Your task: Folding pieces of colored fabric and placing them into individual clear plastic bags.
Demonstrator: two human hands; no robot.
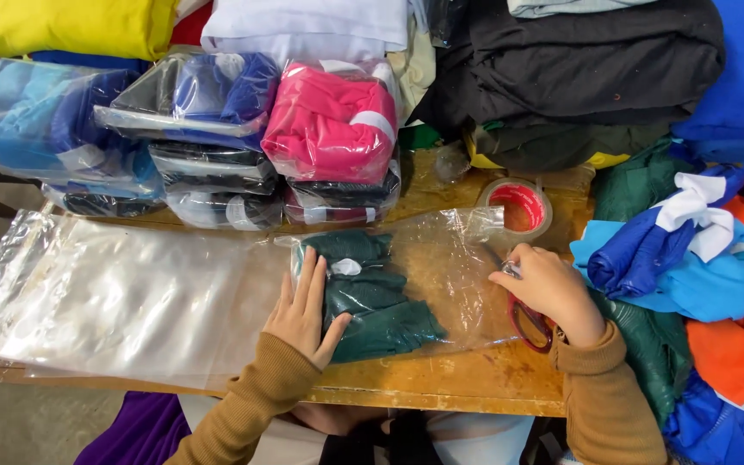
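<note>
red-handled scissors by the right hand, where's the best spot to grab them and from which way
Take the scissors by the red handle loops, the only part showing, coming from above on the near table edge side. They lie flat on the wooden table, loops towards the person, and the blades are hidden under the right hand at the clear bag. A finger-and-thumb grip through the loops looks easiest.

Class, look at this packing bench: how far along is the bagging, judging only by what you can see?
Done: a stack of bagged garments sits at the back of the table. In hand: the left hand presses a folded green garment inside a clear bag, while the right hand works at the bag's open end beside a tape roll. Left: loose garments and a pile of empty bags.
</note>
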